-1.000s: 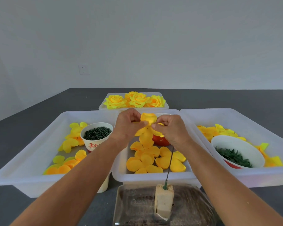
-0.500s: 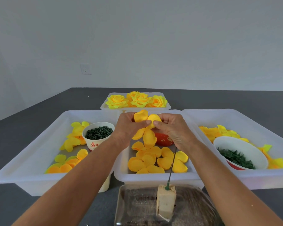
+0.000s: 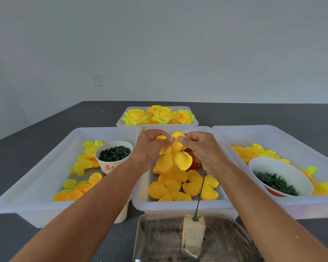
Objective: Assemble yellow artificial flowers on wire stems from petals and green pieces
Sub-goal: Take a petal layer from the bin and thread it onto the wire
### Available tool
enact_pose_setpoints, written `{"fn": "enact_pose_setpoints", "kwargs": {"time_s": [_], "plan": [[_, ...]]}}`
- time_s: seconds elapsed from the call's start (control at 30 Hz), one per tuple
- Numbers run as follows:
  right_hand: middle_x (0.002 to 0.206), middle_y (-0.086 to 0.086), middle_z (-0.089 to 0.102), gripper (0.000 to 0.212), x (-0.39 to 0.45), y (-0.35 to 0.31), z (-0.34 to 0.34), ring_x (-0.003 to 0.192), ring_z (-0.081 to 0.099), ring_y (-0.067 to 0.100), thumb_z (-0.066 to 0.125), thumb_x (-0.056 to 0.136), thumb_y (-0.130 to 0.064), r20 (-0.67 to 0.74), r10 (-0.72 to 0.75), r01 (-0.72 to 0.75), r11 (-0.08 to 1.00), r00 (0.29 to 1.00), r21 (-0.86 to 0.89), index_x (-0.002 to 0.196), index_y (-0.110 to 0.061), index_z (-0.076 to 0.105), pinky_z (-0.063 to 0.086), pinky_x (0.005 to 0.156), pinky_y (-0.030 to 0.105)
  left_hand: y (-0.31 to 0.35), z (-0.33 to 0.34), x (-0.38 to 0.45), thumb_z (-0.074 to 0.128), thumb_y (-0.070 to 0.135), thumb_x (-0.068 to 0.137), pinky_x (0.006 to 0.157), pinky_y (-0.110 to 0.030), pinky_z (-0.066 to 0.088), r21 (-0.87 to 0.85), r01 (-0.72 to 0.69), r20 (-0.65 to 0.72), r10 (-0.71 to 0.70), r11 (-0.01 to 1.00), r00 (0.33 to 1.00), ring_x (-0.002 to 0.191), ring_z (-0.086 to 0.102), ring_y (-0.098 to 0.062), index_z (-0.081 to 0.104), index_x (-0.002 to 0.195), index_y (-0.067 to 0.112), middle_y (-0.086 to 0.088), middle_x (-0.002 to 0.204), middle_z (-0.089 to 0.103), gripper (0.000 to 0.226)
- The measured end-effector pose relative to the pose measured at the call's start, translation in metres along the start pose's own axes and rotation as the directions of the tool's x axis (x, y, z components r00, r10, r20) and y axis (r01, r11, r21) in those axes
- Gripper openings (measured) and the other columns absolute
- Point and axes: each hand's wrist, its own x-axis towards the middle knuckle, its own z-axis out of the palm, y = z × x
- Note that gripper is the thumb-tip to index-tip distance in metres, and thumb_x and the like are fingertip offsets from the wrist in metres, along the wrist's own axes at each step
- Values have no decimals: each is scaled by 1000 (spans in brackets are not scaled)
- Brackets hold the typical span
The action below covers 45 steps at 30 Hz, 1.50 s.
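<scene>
Grey desk (image 3: 36, 133) runs back to a plain pale wall with a socket (image 3: 99, 79) on it. At the left sits a white tray (image 3: 45, 148) holding loose yellow and orange petals (image 3: 83, 165) and a paper cup (image 3: 113, 156) filled with small dark green pieces. Beyond the middle, at the far edge, a smaller tray (image 3: 194, 121) carries finished yellow flowers (image 3: 159, 115). Nearer, the middle tray (image 3: 178, 207) holds flat orange-yellow petal sets (image 3: 170, 188) and a red bowl (image 3: 194, 160) mostly hidden behind what I hold. At the right, another white tray (image 3: 273, 133) has yellow petals (image 3: 254, 151) along its far side and a white bowl (image 3: 280, 176) of green leaf pieces.

Nearest me, a block of foam (image 3: 193, 231) stands on a clear plastic-covered tray (image 3: 159, 241), with a thin wire stem (image 3: 201, 190) stuck in it, leaning up toward my right wrist.

Above the middle tray, my left hand (image 3: 150, 148) and right hand (image 3: 201, 150) are close together, fingers curled, both pinching the upper lobes of a yellow petal set (image 3: 176, 157). Its lower petals hang free between my hands, above the petal sets in the tray.
</scene>
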Motion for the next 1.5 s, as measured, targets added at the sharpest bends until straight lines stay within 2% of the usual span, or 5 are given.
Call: {"fn": "enact_pose_setpoints", "kwargs": {"time_s": [0.37, 0.57, 0.9, 1.3, 1.5], "plan": [[45, -6, 52, 30, 0, -1, -3, 43, 46, 3, 81, 69, -17, -137, -53, 59, 998, 989, 36, 53, -11, 56, 41, 44, 15, -4, 1, -1, 74, 14, 77, 60, -18, 46, 76, -21, 148, 10, 997, 989, 69, 56, -10, 68, 78, 14, -5, 77, 63, 6], [36, -14, 40, 43, -1, -2, -2, 35, 35, 1, 82, 67, -22, -117, -91, 97, 994, 989, 48, 43, -20, 47, 31, 37, 12, -2, 0, -1, 74, 3, 73, 57, -15, 49, -45, -40, 168, 47, 998, 985, 63, 62, -3, 66, 77, 14, 3, 72, 66, 15], [74, -2, 73, 8, -1, -8, -3, 69, 68, 9, 64, 86, -13, 86, 59, -80, 957, 995, 278, 83, -15, 71, 54, 63, 22, -3, -3, 2, 65, 3, 83, 59, -25, 45, -131, -59, 15, 61, 990, 998, 59, 54, -12, 62, 67, 9, 3, 59, 62, 17], [43, -10, 50, 32, -2, -6, -2, 41, 43, 1, 78, 72, -18, -134, -71, 87, 989, 988, 118, 54, -8, 53, 38, 43, 14, -5, -1, 2, 63, 4, 84, 73, -32, 52, -136, 4, 192, 22, 991, 981, 87, 63, -24, 60, 109, 7, -16, 98, 66, 25], [79, 3, 73, 11, -6, -10, -5, 77, 67, 14, 61, 87, -14, 110, -53, 27, 974, 993, 226, 84, -10, 71, 55, 73, 25, -2, -7, 3, 63, 4, 83, 78, -35, 51, -196, -32, 92, 50, 980, 995, 87, 62, -20, 65, 98, 15, -4, 90, 67, 19]]}}
